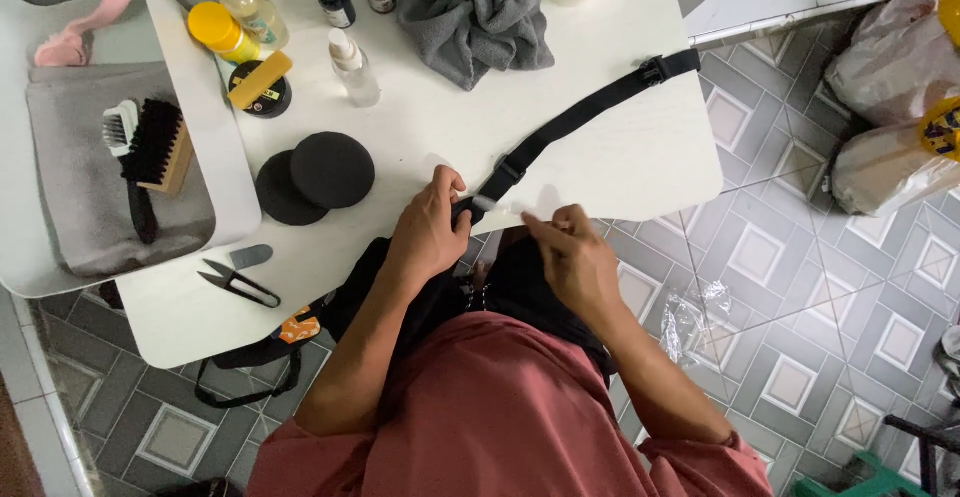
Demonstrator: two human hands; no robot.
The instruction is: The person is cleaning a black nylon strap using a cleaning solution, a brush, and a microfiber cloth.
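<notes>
Pink sleeves [500,417] fill the near edge. Left hand [428,229] pinches the black strap [580,117] at the table [620,172] edge; right hand [572,257] is closed, fingertips pinched just beside it, contents not discernible. Strap runs diagonally across the table toward a grey cloth [475,12]; black round pads [315,175] and snips [240,285] lie left.

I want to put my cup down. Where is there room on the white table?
Bare table lies between the grey cloth and the black strap. Also beyond the strap, by the far corner. Crowded: the bottles, round pads and scissors.
</notes>
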